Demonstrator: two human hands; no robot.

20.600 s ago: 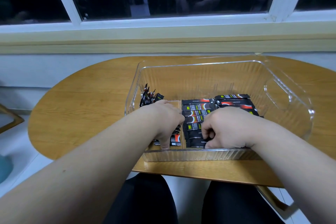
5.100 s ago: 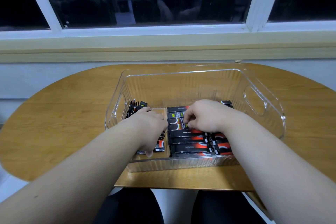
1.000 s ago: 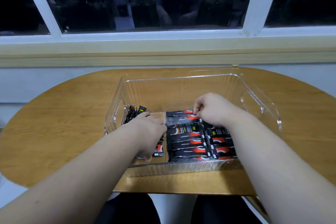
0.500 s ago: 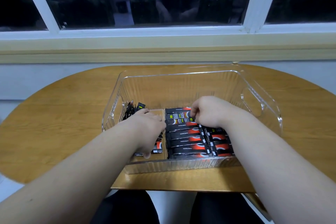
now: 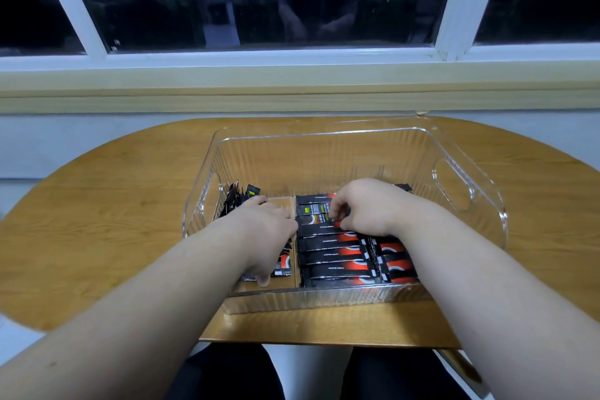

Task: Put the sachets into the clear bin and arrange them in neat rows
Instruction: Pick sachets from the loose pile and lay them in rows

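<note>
A clear bin (image 5: 324,135) stands on the wooden table (image 5: 113,204). Black sachets with red-orange marks lie flat in a middle row (image 5: 331,258), and a second row (image 5: 396,266) lies to its right. More sachets (image 5: 234,201) stand on edge at the bin's left. My left hand (image 5: 263,234) lies over this left stack, its fingers curled at the far end and its thumb at the near end. My right hand (image 5: 370,208) is over the far part of the middle row and pinches a sachet there with curled fingertips.
A thin clear divider (image 5: 294,256) separates the left stack from the middle row. The bin's far half is bare, with a handle cut-out (image 5: 454,185) in its right wall. A window sill and dark window lie behind the table. My legs are below the table edge.
My right hand has shifted a little towards me along the middle row, from its far end to the sachets just behind. My left hand stays on the left stack.
</note>
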